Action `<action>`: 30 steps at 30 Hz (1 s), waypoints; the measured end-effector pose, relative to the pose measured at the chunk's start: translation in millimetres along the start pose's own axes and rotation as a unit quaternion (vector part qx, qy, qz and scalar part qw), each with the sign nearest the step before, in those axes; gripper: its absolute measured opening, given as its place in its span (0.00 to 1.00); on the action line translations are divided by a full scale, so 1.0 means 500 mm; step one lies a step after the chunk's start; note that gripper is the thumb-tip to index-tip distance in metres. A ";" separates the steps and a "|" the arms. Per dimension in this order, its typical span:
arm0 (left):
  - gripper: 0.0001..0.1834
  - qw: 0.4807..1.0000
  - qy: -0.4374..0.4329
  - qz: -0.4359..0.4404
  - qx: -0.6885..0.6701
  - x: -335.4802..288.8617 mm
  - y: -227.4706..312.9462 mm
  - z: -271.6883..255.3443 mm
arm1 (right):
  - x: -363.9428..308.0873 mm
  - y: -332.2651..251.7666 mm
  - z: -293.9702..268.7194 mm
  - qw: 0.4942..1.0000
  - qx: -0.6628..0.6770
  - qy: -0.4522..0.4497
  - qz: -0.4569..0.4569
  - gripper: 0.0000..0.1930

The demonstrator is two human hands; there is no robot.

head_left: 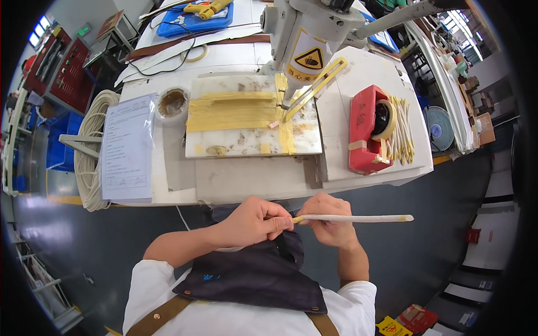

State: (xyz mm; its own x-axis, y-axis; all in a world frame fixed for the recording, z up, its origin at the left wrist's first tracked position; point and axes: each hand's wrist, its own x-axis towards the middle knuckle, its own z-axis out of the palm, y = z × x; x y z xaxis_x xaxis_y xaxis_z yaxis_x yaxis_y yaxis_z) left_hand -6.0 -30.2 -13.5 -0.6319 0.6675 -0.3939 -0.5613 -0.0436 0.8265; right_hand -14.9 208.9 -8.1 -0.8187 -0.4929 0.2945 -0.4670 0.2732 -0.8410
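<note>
In front of my body, just off the table's near edge, both hands hold one short white cord (364, 218) with yellow-taped ends. My left hand (258, 223) pinches its left end between thumb and fingers. Close beside it, my right hand (332, 219) is closed round the cord near that same end. The cord's free end points to the right, nearly level. On the table, a pile of similar white cords (400, 131) lies beside a red tape dispenser (358, 134) with a roll of yellow tape (385, 120) in it.
A white board (224, 143) with yellow tape strips sits under a grey press (314, 33) bearing a warning label. To its left are a round tub (172, 103), a sleeved paper sheet (129, 151) and a coil of white cord (92, 162). A blue tray (168, 28) stands farther back.
</note>
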 end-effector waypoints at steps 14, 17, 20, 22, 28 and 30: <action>0.08 0.601 0.327 0.476 0.552 0.018 -0.043 0.048 | -0.022 0.041 0.063 0.902 0.398 0.102 0.134 0.10; 0.07 0.607 0.288 0.488 0.557 0.023 -0.042 0.034 | -0.018 0.030 0.076 0.882 0.429 0.116 0.157 0.09; 0.11 0.969 0.154 0.119 0.154 -0.016 0.029 0.049 | -0.013 0.046 0.086 0.835 0.522 0.081 0.153 0.09; 0.13 0.998 0.050 0.022 -0.027 -0.009 0.032 0.003 | -0.002 0.050 0.086 0.793 0.589 0.014 0.153 0.09; 0.12 0.995 0.089 -0.004 -0.043 -0.015 0.045 -0.015 | 0.041 0.070 0.064 0.808 0.572 0.034 0.135 0.11; 0.13 0.986 0.164 0.041 0.010 -0.023 0.045 -0.010 | 0.063 0.073 0.048 0.841 0.505 0.111 0.160 0.12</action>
State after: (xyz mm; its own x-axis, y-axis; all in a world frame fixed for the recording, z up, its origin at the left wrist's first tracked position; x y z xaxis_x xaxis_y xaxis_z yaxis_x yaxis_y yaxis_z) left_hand -14.1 -42.3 7.8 -0.8148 0.3866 -0.4321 -0.4934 -0.0708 0.8669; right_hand -49.6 183.4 -40.8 -0.9431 -0.3304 -0.0380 0.2197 -0.5329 -0.8172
